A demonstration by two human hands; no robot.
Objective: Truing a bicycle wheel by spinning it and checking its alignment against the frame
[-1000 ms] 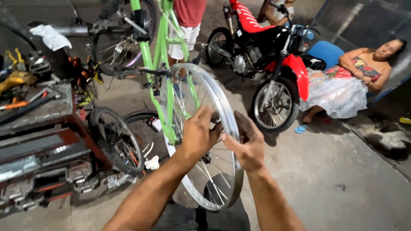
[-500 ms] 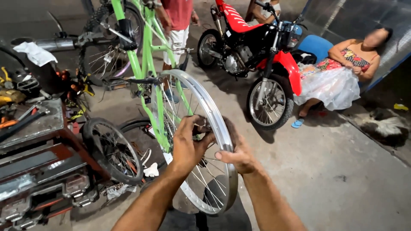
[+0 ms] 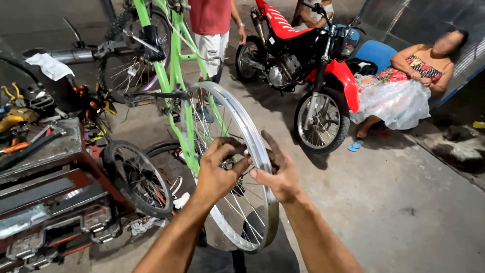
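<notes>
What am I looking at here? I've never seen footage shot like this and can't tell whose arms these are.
The camera sits on a person's head and looks down, so the two bare arms are their own. Both hands hold a silver spoked bicycle wheel standing upright: the left hand grips among the spokes, the right hand rests on the rim. Left of it is a cluttered workbench with tools and a smaller black wheel. Behind stand a green bicycle, a red motorcycle, and other people.

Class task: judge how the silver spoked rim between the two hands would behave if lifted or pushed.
The rim is bare metal with thin spokes and no tyre, so probably light and fairly stiff. Being round and upright, it would likely roll or tip if the left hand and right hand let go.
</notes>
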